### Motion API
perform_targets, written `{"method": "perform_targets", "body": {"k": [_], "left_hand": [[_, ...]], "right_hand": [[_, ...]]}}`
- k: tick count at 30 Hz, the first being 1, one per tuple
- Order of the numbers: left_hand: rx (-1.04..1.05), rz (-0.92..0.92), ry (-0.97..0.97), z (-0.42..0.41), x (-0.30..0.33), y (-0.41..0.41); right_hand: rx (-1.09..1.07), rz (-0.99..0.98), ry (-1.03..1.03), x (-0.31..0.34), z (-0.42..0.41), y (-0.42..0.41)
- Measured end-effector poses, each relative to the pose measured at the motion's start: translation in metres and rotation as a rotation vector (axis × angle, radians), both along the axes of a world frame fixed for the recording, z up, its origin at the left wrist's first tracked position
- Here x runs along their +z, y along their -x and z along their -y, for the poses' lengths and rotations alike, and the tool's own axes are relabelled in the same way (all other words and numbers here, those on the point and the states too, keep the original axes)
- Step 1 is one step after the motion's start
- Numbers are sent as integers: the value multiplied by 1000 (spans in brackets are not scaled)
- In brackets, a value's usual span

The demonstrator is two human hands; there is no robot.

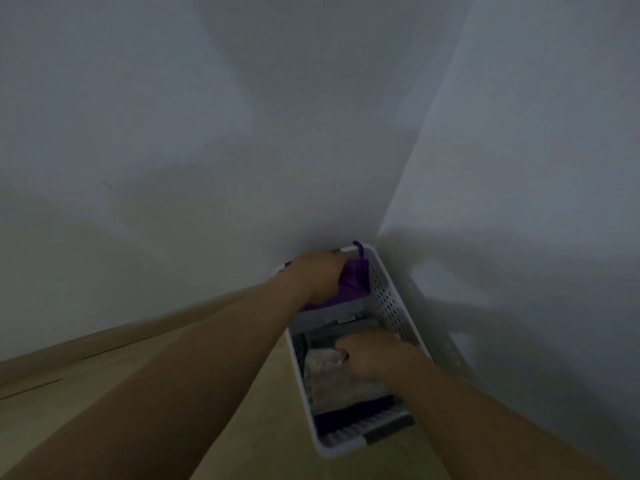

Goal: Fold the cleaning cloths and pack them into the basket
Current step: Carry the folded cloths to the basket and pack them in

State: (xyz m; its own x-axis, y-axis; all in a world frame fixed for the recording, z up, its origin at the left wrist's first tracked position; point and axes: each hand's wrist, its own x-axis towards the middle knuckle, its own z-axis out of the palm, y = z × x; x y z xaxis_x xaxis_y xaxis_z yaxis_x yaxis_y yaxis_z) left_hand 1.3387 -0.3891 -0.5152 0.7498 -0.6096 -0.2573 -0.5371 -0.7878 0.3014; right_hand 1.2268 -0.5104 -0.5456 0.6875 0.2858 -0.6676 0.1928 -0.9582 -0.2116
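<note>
Dim corner of pale grey walls over a light wooden floor, with a white perforated basket set on the floor tight against the right-hand wall. Left hand reached into the basket's far end, fingers curled over a purple cloth with a loop poking above the rim; right hand lower down in the near half, fingers bent and pinching at a pale fluffy cloth. Packed in the same near half: a grey cloth just beyond the pale one and a dark purple cloth at the nearest end, details blurred.
</note>
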Motion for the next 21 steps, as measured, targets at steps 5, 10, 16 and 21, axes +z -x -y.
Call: {"method": "perform_targets", "body": {"k": [5, 10, 16, 21], "left_hand": [[-153, 90, -187, 8, -52, 9], [-50, 45, -218, 22, -71, 3], [22, -90, -221, 25, -94, -3], [-10, 4, -267, 17, -104, -7]], "right_hand": [[12, -121, 7, -25, 2, 1], [-11, -101, -1, -49, 14, 2], [9, -126, 27, -80, 1, 11], [23, -117, 17, -84, -1, 12]]}}
